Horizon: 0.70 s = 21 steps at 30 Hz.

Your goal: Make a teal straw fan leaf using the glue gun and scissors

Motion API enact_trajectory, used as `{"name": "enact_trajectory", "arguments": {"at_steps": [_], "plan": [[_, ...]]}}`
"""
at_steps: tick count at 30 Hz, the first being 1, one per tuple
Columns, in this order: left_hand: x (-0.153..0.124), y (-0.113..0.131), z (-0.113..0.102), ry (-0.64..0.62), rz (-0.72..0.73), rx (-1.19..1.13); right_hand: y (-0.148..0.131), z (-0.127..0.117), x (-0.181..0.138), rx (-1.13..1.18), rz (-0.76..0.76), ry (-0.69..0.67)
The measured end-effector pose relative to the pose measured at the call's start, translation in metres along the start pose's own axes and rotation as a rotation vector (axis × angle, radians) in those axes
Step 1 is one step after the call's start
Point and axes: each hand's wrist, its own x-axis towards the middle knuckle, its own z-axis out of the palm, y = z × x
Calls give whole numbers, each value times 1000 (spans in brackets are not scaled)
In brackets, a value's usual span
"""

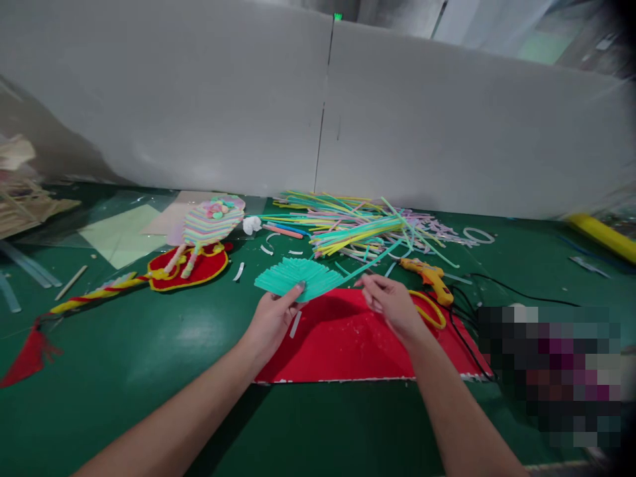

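Note:
Pinched between thumb and fingers of my left hand is a teal fan-shaped piece that looks built from pipe cleaners laid side by side. A teal pipe cleaner stretches from near the fan's right side up toward the pile. Just below that strip, my right hand is closed in a pinch; whether its fingertips grip the strip or something smaller is unclear. Under both hands lies a red board with a ragged white front edge.
Behind the hands is a pile of coloured pipe cleaners. An orange glue gun with a black cord lies right, beside a yellow ring. A striped round fan rests on a red, yellow-edged one at left. A grey partition stands behind.

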Motion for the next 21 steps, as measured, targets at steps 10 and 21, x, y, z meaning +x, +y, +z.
{"name": "enact_trajectory", "arguments": {"at_steps": [10, 21], "plan": [[3, 2, -3, -41, 44, -48, 14, -85, -16, -1055, -91, 162], [17, 21, 14, -12, 79, 3, 14, -85, -10, -1203, 159, 37]]}}
